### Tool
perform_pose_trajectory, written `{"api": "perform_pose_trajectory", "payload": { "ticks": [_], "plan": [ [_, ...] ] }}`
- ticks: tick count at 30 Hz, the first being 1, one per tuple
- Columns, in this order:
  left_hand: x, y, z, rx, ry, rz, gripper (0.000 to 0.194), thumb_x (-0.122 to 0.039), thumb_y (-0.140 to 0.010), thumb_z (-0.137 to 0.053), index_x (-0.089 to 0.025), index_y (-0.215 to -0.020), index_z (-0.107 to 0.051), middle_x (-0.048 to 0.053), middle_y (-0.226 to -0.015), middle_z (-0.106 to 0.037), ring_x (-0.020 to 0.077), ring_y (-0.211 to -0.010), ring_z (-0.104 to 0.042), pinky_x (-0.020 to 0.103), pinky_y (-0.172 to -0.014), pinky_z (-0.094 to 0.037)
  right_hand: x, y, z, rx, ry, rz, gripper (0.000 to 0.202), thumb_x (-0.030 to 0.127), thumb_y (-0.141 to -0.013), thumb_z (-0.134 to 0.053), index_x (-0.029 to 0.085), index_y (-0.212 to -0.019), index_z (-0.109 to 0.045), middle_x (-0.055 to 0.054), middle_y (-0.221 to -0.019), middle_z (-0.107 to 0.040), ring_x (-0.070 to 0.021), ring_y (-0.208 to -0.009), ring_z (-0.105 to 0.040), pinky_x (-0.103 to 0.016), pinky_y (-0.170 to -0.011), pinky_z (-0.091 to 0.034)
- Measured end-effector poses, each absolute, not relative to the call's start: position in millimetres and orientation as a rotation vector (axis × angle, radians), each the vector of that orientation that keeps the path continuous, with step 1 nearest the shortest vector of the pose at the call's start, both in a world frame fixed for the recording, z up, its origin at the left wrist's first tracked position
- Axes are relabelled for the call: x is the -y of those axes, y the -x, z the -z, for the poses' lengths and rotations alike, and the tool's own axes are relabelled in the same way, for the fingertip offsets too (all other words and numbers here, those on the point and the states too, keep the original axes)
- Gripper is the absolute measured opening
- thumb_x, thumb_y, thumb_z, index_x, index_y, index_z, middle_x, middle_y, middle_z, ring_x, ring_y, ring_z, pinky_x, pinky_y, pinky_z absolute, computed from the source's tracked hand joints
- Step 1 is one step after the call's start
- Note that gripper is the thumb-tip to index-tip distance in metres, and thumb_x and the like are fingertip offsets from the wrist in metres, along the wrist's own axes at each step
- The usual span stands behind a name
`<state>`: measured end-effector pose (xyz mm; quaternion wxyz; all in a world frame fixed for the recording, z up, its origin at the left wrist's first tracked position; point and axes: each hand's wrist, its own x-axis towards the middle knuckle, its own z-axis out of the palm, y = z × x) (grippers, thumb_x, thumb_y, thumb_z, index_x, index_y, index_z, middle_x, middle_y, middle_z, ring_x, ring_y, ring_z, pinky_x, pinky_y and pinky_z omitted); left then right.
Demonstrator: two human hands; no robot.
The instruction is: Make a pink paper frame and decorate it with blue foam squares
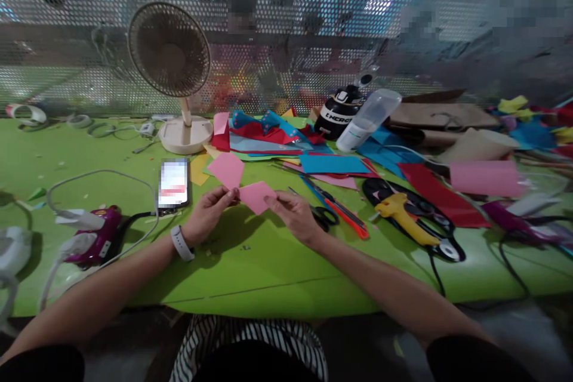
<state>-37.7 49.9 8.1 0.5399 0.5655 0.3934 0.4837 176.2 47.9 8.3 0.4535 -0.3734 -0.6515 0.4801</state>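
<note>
Perforated grey metal screen (277, 51) backs a glossy lime-green worktable (250, 277), where two bare hands meet over a small, angular piece of pink paper (255, 196) held up near the middle of the surface. The left hand (209, 209), a white band (182, 243) around its wrist, pinches one corner between thumb and fingers, while the right hand (293, 213) pinches the opposite edge. Just beyond the left fingertips shows a second angular pink paper piece (227, 169); whether it, too, is gripped or merely lies there, one cannot tell. Near the right hand lie an orange-and-black utility knife (351, 218) and a flat blue paper rectangle (333, 163), with a yellow glue gun (409, 224) farther right. To the left are a lit phone (173, 182) and, behind it, a round beige fan (169, 48). The step in hand appears to be handling the first piece by its edges; the next move, by the look of it, calls for a light, even pinch that keeps the thin sheet from creasing
</note>
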Motion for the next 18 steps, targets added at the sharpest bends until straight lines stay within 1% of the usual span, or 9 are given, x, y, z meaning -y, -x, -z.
{"api": "perform_pose_trajectory", "payload": {
  "ticks": [2,4,7,10,14,15,18],
  "plan": [
    [-49,37,-8,-0.93,-1.29,-1.155,0.027,-0.045,-0.085,-0.063,-0.018,-0.084,-0.065,0.002,-0.09,-0.067,0.0149,-0.087,-0.064,0.036,-0.092,-0.051,-50,-177,-7,1.626,0.936,-1.182,0.035,0.053,-0.083,-0.061,0.019,-0.081,-0.069,-0.004,-0.079,-0.066,-0.0171,-0.074,-0.061,-0.027,-0.061,-0.049],
    [-48,37,-10,-0.921,-1.284,-1.159,0.027,-0.045,-0.085,-0.064,-0.018,-0.083,-0.064,0.001,-0.089,-0.066,0.0144,-0.086,-0.063,0.035,-0.091,-0.051,-52,-177,-6,1.641,0.959,-1.104,0.032,0.05,-0.082,-0.063,0.019,-0.085,-0.068,-0.004,-0.082,-0.066,-0.0168,-0.076,-0.061,-0.027,-0.064,-0.049],
    [-49,38,-12,-0.917,-1.293,-1.171,0.027,-0.045,-0.085,-0.063,-0.018,-0.083,-0.063,0.001,-0.088,-0.065,0.0143,-0.086,-0.062,0.034,-0.089,-0.052,-51,-176,-5,1.715,0.965,-0.886,0.026,0.047,-0.082,-0.065,0.021,-0.077,-0.066,-0.003,-0.079,-0.063,-0.0166,-0.076,-0.058,-0.028,-0.068,-0.049],
    [-49,40,-13,-0.971,-1.318,-1.186,0.028,-0.046,-0.086,-0.062,-0.018,-0.09,-0.065,0.002,-0.093,-0.067,0.0153,-0.09,-0.063,0.031,-0.084,-0.053,-49,-175,-8,1.771,0.937,-0.688,0.026,0.042,-0.085,-0.062,0.022,-0.069,-0.064,-0.001,-0.073,-0.058,-0.0154,-0.069,-0.054,-0.028,-0.062,-0.047],
    [-50,42,-11,-1.049,-1.37,-1.102,0.034,-0.044,-0.085,-0.063,-0.018,-0.107,-0.063,0.006,-0.104,-0.07,0.0184,-0.099,-0.064,0.032,-0.084,-0.052,-58,-183,-13,1.769,0.962,-0.43,0.023,0.037,-0.088,-0.06,0.02,-0.073,-0.065,-0.003,-0.074,-0.058,-0.015,-0.068,-0.053,-0.028,-0.062,-0.046],
    [-51,42,-10,-1.062,-1.385,-1.061,0.035,-0.044,-0.085,-0.064,-0.018,-0.108,-0.063,0.007,-0.105,-0.07,0.019,-0.1,-0.065,0.033,-0.085,-0.052,-63,-186,-13,1.766,0.991,-0.388,0.024,0.037,-0.088,-0.059,0.02,-0.074,-0.066,-0.003,-0.075,-0.058,-0.0152,-0.068,-0.053,-0.028,-0.062,-0.047],
    [-54,43,-6,-1.096,-1.441,-0.957,0.032,-0.042,-0.084,-0.063,-0.018,-0.105,-0.065,0.008,-0.103,-0.072,0.0198,-0.096,-0.067,0.038,-0.088,-0.052,-79,-197,-11,1.782,1.074,-0.36,0.028,0.043,-0.088,-0.059,0.02,-0.073,-0.066,-0.003,-0.075,-0.059,-0.0159,-0.069,-0.054,-0.03,-0.064,-0.047]
  ]
}}
